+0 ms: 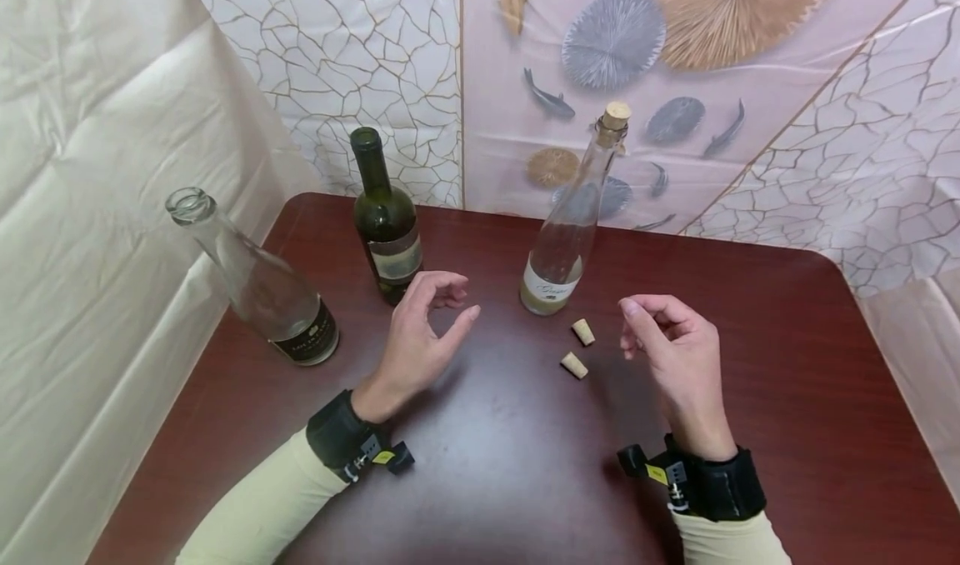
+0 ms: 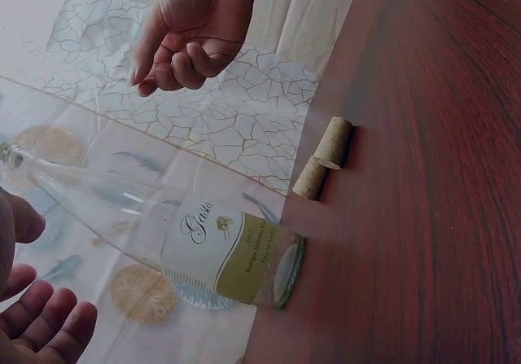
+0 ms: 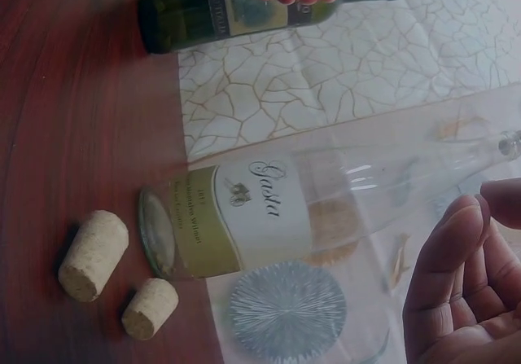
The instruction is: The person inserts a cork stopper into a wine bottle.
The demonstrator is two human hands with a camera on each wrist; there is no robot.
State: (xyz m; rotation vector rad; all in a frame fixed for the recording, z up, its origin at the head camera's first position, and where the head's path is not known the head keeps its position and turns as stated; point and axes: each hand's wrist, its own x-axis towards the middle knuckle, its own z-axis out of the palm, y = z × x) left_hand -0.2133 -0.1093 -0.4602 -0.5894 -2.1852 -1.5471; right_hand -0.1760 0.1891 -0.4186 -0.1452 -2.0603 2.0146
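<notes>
Surface: a dark red-brown desk (image 1: 487, 473) with wood grain, rounded far corners and a pale sheen in the middle. Room: a plain cream sheet (image 1: 90, 173) hangs along the left. Behind the desk is a white cloth (image 1: 360, 57) with gold crack lines, next to a pink panel (image 1: 510, 123) printed with discs and fish.

Pose: both hands hover above the desk, wrists bent inward, cream sleeves (image 1: 255, 507) and black wrist straps (image 1: 333, 432) behind them. The left hand (image 1: 416, 336) is in front of the green bottle (image 1: 378, 211), thumb well apart from gently curved fingers; its grip is wide and holds nothing. The right hand (image 1: 675, 344) is to the right of the loose corks (image 1: 582, 332), fingers loosely curled; its grip is narrow and appears to hold nothing. The right wrist view is dim, so whether thumb and index tips actually touch is uncertain.

Count, bottles: three. The slender clear bottle (image 1: 555, 252) stands between the hands, farther back; the green one is left of it; the black-label bottle (image 1: 273, 290) is farthest left.

Count, corks: three. One stopper cork (image 1: 617, 116) sits in the slender clear bottle's mouth, protruding; two lie on the desk near that bottle's base.
</notes>
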